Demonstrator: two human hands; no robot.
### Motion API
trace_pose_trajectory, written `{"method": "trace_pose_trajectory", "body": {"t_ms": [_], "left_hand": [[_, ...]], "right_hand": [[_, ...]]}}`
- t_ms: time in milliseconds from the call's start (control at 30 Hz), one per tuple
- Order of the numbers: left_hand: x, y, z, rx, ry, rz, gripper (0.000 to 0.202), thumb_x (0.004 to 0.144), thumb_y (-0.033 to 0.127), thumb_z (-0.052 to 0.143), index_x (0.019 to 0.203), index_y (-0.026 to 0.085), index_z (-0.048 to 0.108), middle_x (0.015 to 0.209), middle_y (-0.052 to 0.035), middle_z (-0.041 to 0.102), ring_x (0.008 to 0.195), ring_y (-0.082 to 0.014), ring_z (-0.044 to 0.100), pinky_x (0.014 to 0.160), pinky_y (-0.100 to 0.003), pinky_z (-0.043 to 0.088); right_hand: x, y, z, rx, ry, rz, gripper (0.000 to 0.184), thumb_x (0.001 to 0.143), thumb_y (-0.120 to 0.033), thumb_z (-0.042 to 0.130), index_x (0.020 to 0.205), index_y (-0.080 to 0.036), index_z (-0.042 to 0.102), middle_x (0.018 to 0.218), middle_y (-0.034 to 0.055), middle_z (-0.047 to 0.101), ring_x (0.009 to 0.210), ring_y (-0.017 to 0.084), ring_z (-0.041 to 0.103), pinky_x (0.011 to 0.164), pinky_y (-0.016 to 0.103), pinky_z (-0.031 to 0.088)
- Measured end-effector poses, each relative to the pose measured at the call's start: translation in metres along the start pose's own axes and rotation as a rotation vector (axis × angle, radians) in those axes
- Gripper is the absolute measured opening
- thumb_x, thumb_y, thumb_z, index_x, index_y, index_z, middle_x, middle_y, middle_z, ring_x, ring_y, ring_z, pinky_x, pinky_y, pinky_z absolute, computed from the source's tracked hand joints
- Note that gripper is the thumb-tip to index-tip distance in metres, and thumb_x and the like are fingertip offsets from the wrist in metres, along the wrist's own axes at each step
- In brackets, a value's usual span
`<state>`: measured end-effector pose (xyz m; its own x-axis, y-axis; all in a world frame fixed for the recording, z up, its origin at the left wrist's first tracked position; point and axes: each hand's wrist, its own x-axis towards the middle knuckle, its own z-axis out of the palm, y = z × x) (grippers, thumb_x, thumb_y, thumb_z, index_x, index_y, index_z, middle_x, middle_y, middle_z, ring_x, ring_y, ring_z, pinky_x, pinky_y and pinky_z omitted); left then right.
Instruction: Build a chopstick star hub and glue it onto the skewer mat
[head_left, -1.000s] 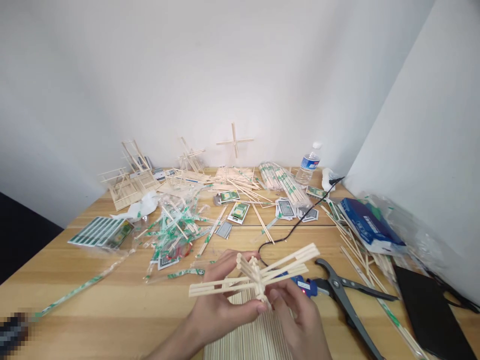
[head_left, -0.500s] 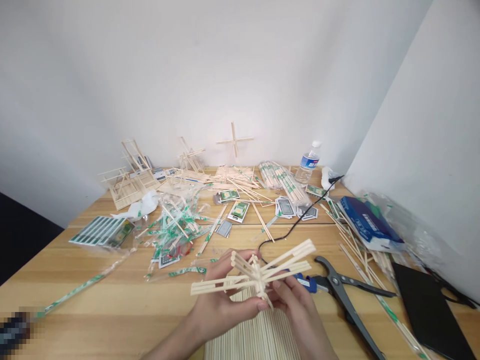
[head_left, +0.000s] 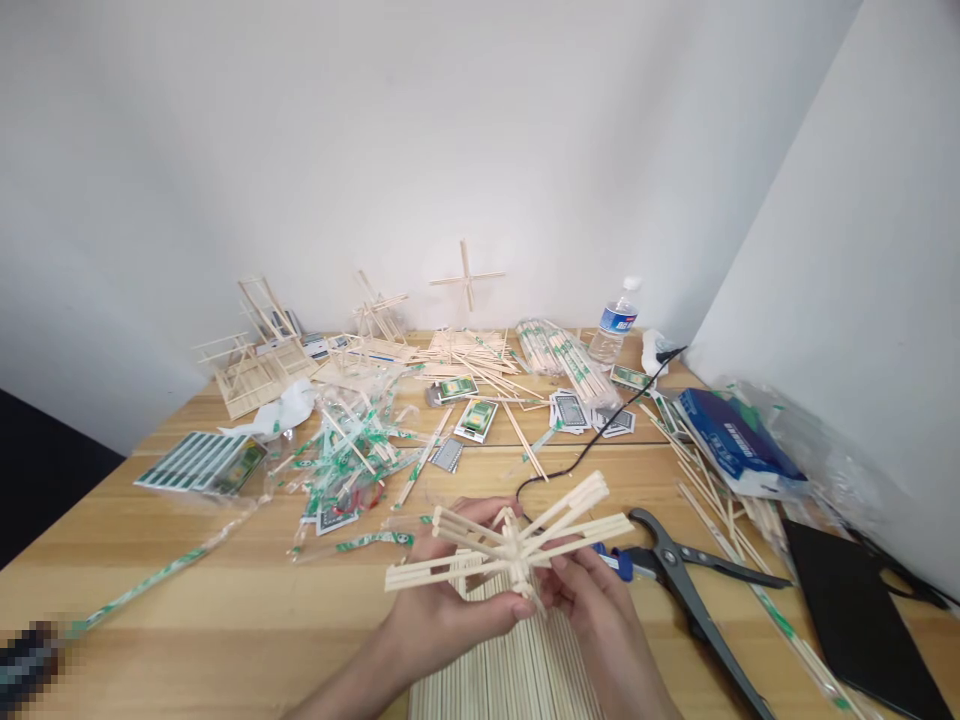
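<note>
Between my hands is a star-shaped bundle of wooden sticks (head_left: pixel 517 550), its arms fanning out from a bound centre. My left hand (head_left: pixel 450 600) grips it from the left, thumb pressed near the lower centre and fingers behind, partly hidden by the sticks. My right hand (head_left: pixel 589 590) pinches the centre from the right, with thumb and fingertips close together. Just below the hands lies a mat of parallel sticks (head_left: pixel 510 670). To the right of my right hand is a blue-handled glue gun (head_left: pixel 619 563), and beside it large grey pliers (head_left: pixel 686 580).
Plastic wrappers (head_left: pixel 352 440) heap at left centre. Stick models (head_left: pixel 259 370) stand at the back left, near loose sticks (head_left: pixel 472 360). A water bottle (head_left: pixel 616 320) and packed chopsticks (head_left: pixel 570 360) stand behind. A blue packet (head_left: pixel 739 440) and black tablet-like panel (head_left: pixel 862 610) lie right.
The stick bundle has turned slightly in my hands, its upper arms shifting left and the lower right arm reaching further right. Both hands keep their hold in nearly the same place.
</note>
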<state>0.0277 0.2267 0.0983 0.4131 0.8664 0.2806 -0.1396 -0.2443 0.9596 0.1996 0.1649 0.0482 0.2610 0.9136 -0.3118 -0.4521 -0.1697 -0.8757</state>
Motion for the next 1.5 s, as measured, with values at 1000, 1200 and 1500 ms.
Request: {"method": "trace_pose_trajectory", "body": {"t_ms": [1000, 1200, 1500], "left_hand": [[0.001, 0.000, 0.006, -0.094, 0.016, 0.020, 0.056, 0.071, 0.037, 0.088, 0.122, 0.023, 0.070, 0.116, -0.0097, 0.074, 0.108, -0.0275, 0.070, 0.094, -0.037, 0.058], [0.000, 0.002, 0.002, 0.012, 0.005, 0.010, 0.056, 0.070, 0.039, 0.088, 0.121, 0.024, 0.071, 0.117, -0.0096, 0.073, 0.112, -0.0285, 0.067, 0.102, -0.041, 0.053], [0.001, 0.003, 0.000, 0.042, 0.007, -0.053, 0.053, 0.069, 0.041, 0.087, 0.117, 0.023, 0.073, 0.119, -0.0121, 0.071, 0.113, -0.0307, 0.067, 0.094, -0.040, 0.057]], "right_hand": [[0.000, -0.009, 0.006, 0.049, -0.027, 0.050, 0.032, 0.069, -0.049, 0.084, 0.079, -0.020, 0.077, 0.070, 0.0020, 0.066, 0.067, 0.014, 0.055, 0.068, 0.027, 0.044], [-0.003, -0.008, 0.002, -0.142, 0.074, -0.145, 0.032, 0.074, -0.053, 0.078, 0.074, -0.021, 0.074, 0.061, -0.0004, 0.059, 0.060, 0.014, 0.048, 0.061, 0.027, 0.040], [-0.012, 0.003, -0.001, -0.390, 0.076, -0.366, 0.032, 0.085, -0.050, 0.063, 0.091, -0.024, 0.082, 0.056, 0.0015, 0.057, 0.050, 0.017, 0.049, 0.053, 0.031, 0.041]]}}
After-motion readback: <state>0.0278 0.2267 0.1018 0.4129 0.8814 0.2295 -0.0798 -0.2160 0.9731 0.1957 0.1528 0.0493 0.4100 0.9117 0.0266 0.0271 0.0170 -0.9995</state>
